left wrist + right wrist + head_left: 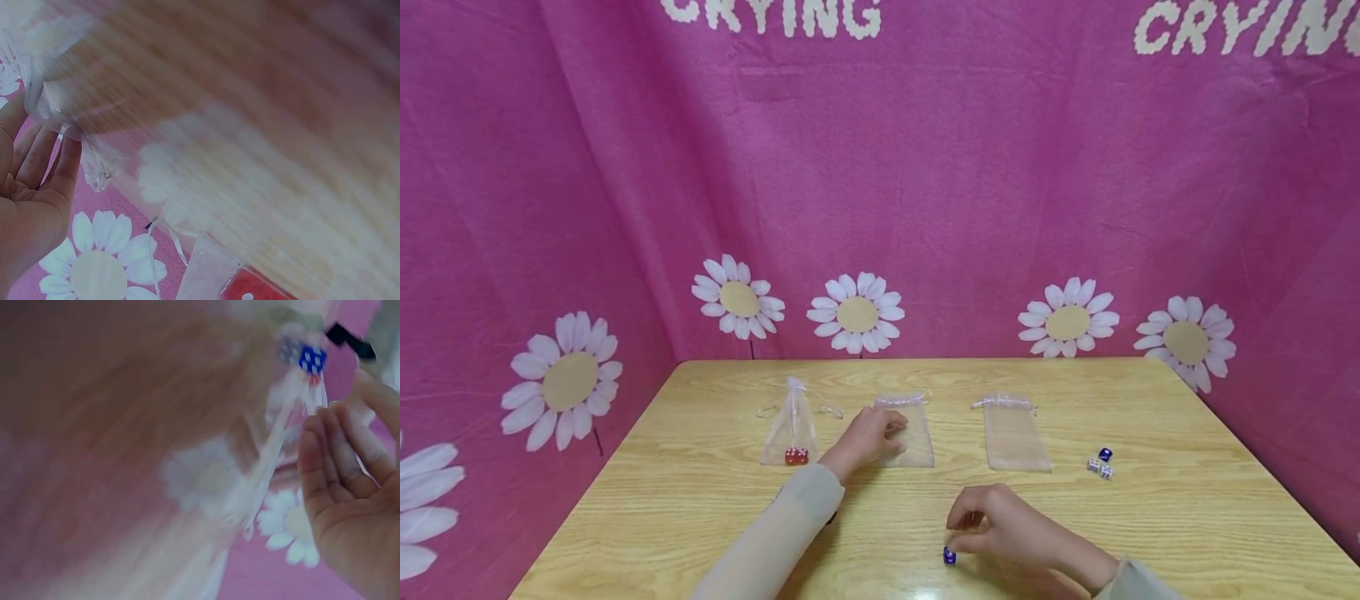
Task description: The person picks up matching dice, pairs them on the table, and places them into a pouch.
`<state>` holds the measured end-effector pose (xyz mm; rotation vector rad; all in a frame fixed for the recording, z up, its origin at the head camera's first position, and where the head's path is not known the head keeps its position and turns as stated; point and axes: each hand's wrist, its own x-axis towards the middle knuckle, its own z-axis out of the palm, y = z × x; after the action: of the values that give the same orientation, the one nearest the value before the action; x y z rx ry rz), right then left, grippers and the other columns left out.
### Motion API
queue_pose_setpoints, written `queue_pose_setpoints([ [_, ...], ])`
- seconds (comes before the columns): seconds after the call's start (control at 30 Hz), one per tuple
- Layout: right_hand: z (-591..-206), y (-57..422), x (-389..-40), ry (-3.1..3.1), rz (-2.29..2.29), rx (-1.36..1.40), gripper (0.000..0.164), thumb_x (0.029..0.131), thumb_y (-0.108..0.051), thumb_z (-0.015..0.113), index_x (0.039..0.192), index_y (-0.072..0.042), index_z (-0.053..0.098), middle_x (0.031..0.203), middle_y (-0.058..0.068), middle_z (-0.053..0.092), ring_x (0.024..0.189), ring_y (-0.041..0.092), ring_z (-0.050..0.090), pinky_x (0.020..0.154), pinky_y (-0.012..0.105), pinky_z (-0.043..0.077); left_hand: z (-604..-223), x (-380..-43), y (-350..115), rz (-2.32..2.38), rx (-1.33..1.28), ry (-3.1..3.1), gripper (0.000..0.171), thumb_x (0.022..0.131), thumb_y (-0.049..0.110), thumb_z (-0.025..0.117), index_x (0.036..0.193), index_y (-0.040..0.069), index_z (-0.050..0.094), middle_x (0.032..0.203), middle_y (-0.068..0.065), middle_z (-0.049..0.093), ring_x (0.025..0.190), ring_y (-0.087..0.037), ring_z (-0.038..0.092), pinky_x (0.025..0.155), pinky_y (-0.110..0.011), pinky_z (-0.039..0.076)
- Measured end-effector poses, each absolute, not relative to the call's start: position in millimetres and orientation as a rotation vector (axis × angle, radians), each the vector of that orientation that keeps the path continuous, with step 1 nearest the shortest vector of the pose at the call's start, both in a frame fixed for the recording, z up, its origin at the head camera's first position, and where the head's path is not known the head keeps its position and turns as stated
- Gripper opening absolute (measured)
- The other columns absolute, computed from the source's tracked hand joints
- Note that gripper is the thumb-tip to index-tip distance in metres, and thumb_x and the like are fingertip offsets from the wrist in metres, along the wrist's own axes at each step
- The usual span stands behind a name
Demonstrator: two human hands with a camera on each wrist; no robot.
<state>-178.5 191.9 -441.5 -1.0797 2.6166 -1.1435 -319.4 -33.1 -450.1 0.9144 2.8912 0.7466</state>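
My left hand (871, 435) is over the left part of the middle sheer drawstring bag (917, 442), fingers loosely bent. In the left wrist view, its thumb and fingers (67, 164) are spread at the bag's gathered end (53, 115). Near the table's front, my right hand (1003, 525) hovers with bent fingers, thumb tip right by a blue die (950, 556). The right wrist view shows that blue die (311, 359) just beyond the parted thumb and fingers (315, 465).
To the left lies a cinched sheer bag (793, 421) with red dice (797, 457) at its bottom. Another flat sheer bag (1015, 437) lies right of the middle one. Farther right sit a blue die (1105, 454) and two white dice (1094, 464). A pink curtain (925, 208) hangs behind the table (700, 517).
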Motion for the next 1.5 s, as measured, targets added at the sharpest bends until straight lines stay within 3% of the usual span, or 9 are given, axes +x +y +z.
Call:
queue_pose_setpoints([
  [0.2, -444.3, 217.9, -195.6, 2.467, -1.488, -0.885, 0.022, 0.09, -0.018, 0.07, 0.103, 0.001, 0.069, 0.099, 0.021, 0.07, 0.088, -0.003, 0.063, 0.077, 0.02, 0.056, -451.6, -320.3, -33.1, 0.759, 0.907, 2.891, 0.036, 0.083, 0.012, 0.077, 0.117, 0.004, 0.07, 0.119, -0.01, 0.072, 0.118, -0.025, 0.063, 0.106, -0.038, 0.048],
  [0.3, -444.7, 236.8, -201.9, 2.417, -1.604, -0.757, 0.03, 0.092, -0.016, 0.067, 0.11, 0.007, 0.065, 0.106, 0.026, 0.067, 0.093, -0.001, 0.064, 0.081, 0.02, 0.056, -452.6, -320.2, -32.9, 0.783, 0.916, 2.882, 0.035, 0.083, 0.011, 0.077, 0.116, 0.002, 0.07, 0.118, -0.011, 0.072, 0.117, -0.026, 0.064, 0.104, -0.038, 0.049],
  [0.37, -443.4, 251.6, -204.6, 2.426, -1.646, -0.664, 0.034, 0.094, -0.017, 0.065, 0.114, 0.01, 0.063, 0.109, 0.021, 0.068, 0.094, 0.0, 0.065, 0.082, 0.022, 0.057, -452.5, -319.9, -32.7, 0.782, 0.917, 2.882, 0.035, 0.083, 0.011, 0.077, 0.116, 0.003, 0.07, 0.118, -0.01, 0.072, 0.117, -0.026, 0.064, 0.104, -0.038, 0.05],
  [0.63, -438.0, 323.6, -210.6, 2.649, -1.714, -0.229, 0.041, 0.096, -0.025, 0.064, 0.122, 0.007, 0.06, 0.103, -0.019, 0.068, 0.092, -0.003, 0.063, 0.079, 0.023, 0.056, -451.3, -320.3, -32.6, 0.748, 0.924, 2.889, 0.035, 0.083, 0.013, 0.077, 0.117, 0.004, 0.07, 0.119, -0.009, 0.072, 0.117, -0.024, 0.064, 0.104, -0.036, 0.05],
  [0.87, -442.8, 379.5, -216.1, 2.858, -1.545, -0.074, 0.045, 0.097, -0.034, 0.061, 0.125, 0.001, 0.061, 0.101, -0.031, 0.064, 0.091, -0.009, 0.06, 0.076, 0.019, 0.054, -451.2, -321.6, -33.7, 0.741, 0.973, 2.907, 0.035, 0.082, 0.013, 0.078, 0.115, 0.004, 0.071, 0.117, -0.008, 0.073, 0.114, -0.024, 0.066, 0.101, -0.036, 0.052],
  [1.07, -446.9, 402.8, -220.2, 2.942, -1.405, -0.053, 0.047, 0.095, -0.035, 0.064, 0.125, 0.001, 0.061, 0.101, -0.032, 0.062, 0.09, -0.016, 0.056, 0.075, 0.015, 0.052, -452.4, -321.7, -33.9, 0.749, 0.96, 2.906, 0.035, 0.082, 0.013, 0.078, 0.115, 0.004, 0.071, 0.117, -0.008, 0.073, 0.114, -0.023, 0.066, 0.101, -0.036, 0.052],
  [1.2, -449.1, 411.2, -221.6, 2.987, -1.358, -0.075, 0.043, 0.094, -0.03, 0.066, 0.121, 0.003, 0.063, 0.1, -0.028, 0.064, 0.087, -0.015, 0.056, 0.072, 0.015, 0.052, -452.0, -320.9, -33.7, 0.74, 0.949, 2.907, 0.035, 0.082, 0.013, 0.078, 0.116, 0.004, 0.071, 0.117, -0.008, 0.073, 0.114, -0.023, 0.066, 0.103, -0.037, 0.05],
  [1.4, -453.4, 415.8, -226.9, 3.056, -1.153, -0.207, 0.03, 0.092, -0.021, 0.068, 0.113, 0.001, 0.068, 0.103, 0.005, 0.072, 0.082, -0.013, 0.057, 0.07, 0.017, 0.053, -451.4, -320.0, -33.8, 0.735, 0.932, 2.918, 0.035, 0.082, 0.014, 0.078, 0.116, 0.005, 0.071, 0.118, -0.007, 0.072, 0.115, -0.023, 0.066, 0.105, -0.038, 0.049],
  [1.5, -455.0, 414.8, -230.5, 3.06, -1.045, -0.296, 0.024, 0.09, -0.016, 0.07, 0.109, 0.0, 0.069, 0.101, 0.011, 0.071, 0.082, -0.013, 0.056, 0.071, 0.019, 0.054, -451.5, -319.8, -34.0, 0.744, 0.915, 2.909, 0.035, 0.083, 0.014, 0.077, 0.117, 0.006, 0.07, 0.119, -0.007, 0.072, 0.116, -0.023, 0.065, 0.106, -0.038, 0.047],
])
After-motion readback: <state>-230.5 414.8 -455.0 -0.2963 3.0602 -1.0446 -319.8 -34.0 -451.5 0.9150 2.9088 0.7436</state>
